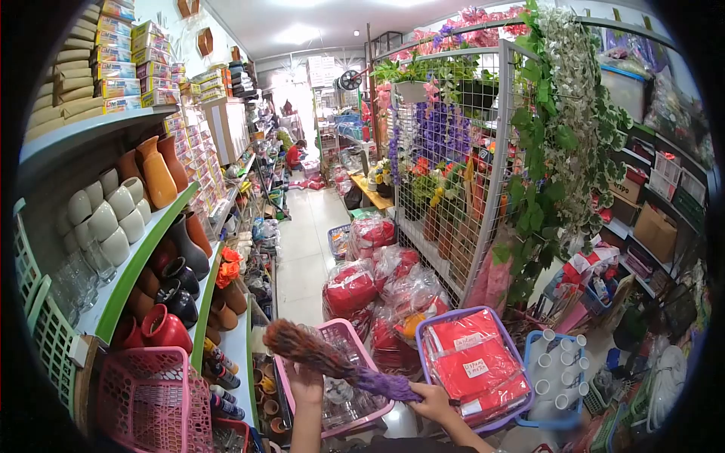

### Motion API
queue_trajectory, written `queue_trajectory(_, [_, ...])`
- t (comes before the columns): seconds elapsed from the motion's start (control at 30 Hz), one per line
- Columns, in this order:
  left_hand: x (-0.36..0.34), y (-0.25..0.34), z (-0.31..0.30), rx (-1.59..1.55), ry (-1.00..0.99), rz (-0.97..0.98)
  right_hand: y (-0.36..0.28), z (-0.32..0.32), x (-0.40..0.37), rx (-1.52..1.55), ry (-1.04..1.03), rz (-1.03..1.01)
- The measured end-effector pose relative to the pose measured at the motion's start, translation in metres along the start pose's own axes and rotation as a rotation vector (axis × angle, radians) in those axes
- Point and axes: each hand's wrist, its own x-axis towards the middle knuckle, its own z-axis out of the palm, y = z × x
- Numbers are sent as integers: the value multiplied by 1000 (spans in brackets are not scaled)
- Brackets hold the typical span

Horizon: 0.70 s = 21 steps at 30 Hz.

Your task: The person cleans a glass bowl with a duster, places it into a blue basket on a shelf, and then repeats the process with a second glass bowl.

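A long bundle (325, 355), brown and shaggy at its left end and purple at its right, lies across both hands. My right hand (432, 402) is closed round the purple end. Near the brown end, my left hand (305, 383) is raised against the underside of the bundle, its fingers partly hidden behind it. Below the bundle is a pink basket (370, 362) holding clear glassware. To the right stands a purple basket (519, 355) with red packets in clear plastic, some with white labels.
A blue basket (578, 411) of white cups stands at the right. Bagged red goods (350, 289) lie ahead beside the tiled aisle (300, 260). Shelves of vases (156, 174) line the left, a wire rack (502, 151) the right. A person (294, 156) sits far back.
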Motion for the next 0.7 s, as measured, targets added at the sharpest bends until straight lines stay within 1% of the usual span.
queue_trajectory(0.03, [2, 1, -2, -58, 68, -30, -5, 1, 3, -66, 8, -15])
queue_trajectory(0.07, [7, -2, -4, -15, 63, 13, -10, 4, 9, -64, 6, -16])
queue_trajectory(0.1, [10, -5, -6, 29, 60, 55, -17, 7, 16, -66, 4, 136])
queue_trajectory(0.13, [6, -6, -6, -16, 65, -12, -22, 9, 19, -68, 0, 289])
queue_trajectory(0.17, [2, -6, -5, -62, 69, -78, -14, 17, 16, -67, -3, 289])
queue_trajectory(0.23, [-3, -9, -6, -35, 90, -51, 11, 40, 12, -1, 115, -89])
queue_trajectory(0.27, [-5, -8, -8, -10, 112, -28, -7, 33, 12, -23, 57, -130])
queue_trajectory(0.3, [7, 7, -31, -331, -325, -485, -18, 29, 14, -141, -8, -214])
queue_trajectory(0.37, [2, -3, -26, -77, -77, -45, -14, 35, 15, -171, 23, -175])
queue_trajectory(0.4, [3, -2, -33, -112, -9, -54, -15, 38, 16, -172, 17, -176])
queue_trajectory(0.43, [4, -1, -35, -150, 58, -62, -19, 41, 19, -157, 68, -126])
queue_trajectory(0.47, [2, 0, -33, -308, 3, -190, -22, 42, 23, -143, 118, -77])
queue_trajectory(0.5, [1, -2, -38, -313, 2, -182, -24, 40, 23, -144, 110, -82])
queue_trajectory(0.57, [-2, -10, -36, 91, 58, 13, -31, 37, 23, -197, -23, -213])
queue_trajectory(0.6, [-4, -11, -35, 86, 45, 9, -35, 35, 24, -201, 16, -263])
queue_trajectory(0.63, [-3, -8, -45, 84, 49, 12, -33, 34, 26, -202, 11, -263])
queue_trajectory(0.7, [0, 0, -74, -231, -225, -203, -27, 32, 29, -286, 95, -122])
